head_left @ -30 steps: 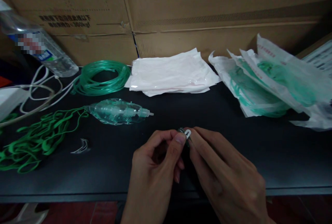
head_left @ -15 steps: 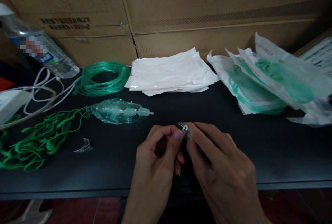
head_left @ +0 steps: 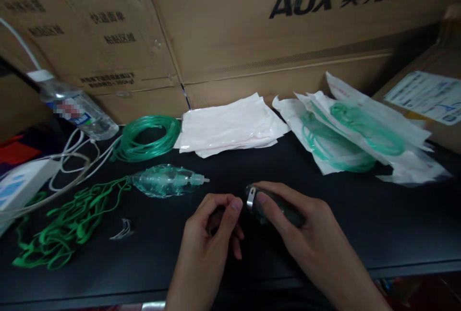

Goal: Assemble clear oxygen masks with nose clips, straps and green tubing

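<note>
In my right hand (head_left: 306, 220) is a dark stapler (head_left: 284, 208) with a silver metal front end. My thumb rests on its top and the fingers wrap round its far side. My left hand (head_left: 212, 229) is just left of the stapler's metal end, apart from it, with thumb and forefinger pinched together. Whatever that pinch may hold is too small to make out. Beyond the left hand lies a clear green oxygen mask (head_left: 165, 180). A tangle of green elastic cords (head_left: 72, 220) trails from near its left end. Several thin metal strips (head_left: 123, 230) lie between the cords and my left hand.
Coiled green tubing (head_left: 146, 138), a stack of white packets (head_left: 230, 126) and bagged green tubing sets (head_left: 334, 143) line the back. A plastic bottle (head_left: 84, 109) and a white box (head_left: 27, 186) with cables stand left. Large cardboard boxes (head_left: 230, 23) wall the rear.
My hands have moved apart; the stapler's metal end has left the left fingertips. My right hand has turned, showing more of the stapler. The view has tilted up.
</note>
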A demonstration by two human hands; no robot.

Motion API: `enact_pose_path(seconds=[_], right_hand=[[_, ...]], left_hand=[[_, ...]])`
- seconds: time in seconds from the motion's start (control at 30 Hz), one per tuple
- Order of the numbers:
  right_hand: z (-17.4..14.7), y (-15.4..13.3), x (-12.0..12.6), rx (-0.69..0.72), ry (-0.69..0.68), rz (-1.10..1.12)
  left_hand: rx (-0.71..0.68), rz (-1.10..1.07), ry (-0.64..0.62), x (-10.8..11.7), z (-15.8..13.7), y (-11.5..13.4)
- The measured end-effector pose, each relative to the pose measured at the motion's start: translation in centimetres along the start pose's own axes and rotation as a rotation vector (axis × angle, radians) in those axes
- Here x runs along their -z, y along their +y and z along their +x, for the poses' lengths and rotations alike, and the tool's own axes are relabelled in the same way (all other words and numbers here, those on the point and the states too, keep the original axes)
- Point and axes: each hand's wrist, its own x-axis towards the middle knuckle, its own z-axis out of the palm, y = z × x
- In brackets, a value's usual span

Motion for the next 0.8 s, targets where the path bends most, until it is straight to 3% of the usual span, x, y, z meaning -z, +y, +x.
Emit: enact_pose_path(seconds=[0.13,0.2,0.27,0.33,0.47,0.67,0.8], right_hand=[[0.4,-0.1,1.0,-0.044,-0.1,0.032],[0.5,-0.1,1.1,-0.058,-0.145,0.033],[0.6,0.0,1.1,-0.083,-0.185,0.065],[0.4,0.2,1.3,-0.122,-0.242,0.142],[-0.3,0.6,2.0,-0.114,-0.3,0.296],[-1.0,1.5,2.1,0.01,-0.296,0.264],[-0.8,1.4,1.8,0.035,-0.274,0.237]], left_hand=[[-0.366,0.196,0.094,1.0,-0.2,-0.8],[-0.543,0.324,-0.015,1.5,-0.1,-1.1],[-0.615,0.406,-0.131,2.0,0.2,-1.2],[-0.631,0.442,-0.189,2.4,0.5,-1.2],[-0.602,0.458,-0.176,2.5,0.8,-1.1],[-0.35,0.346,-0.182,2.2,0.8,-0.8],[-0.291,0.233,-0.202,2.1,0.6,-0.6]])
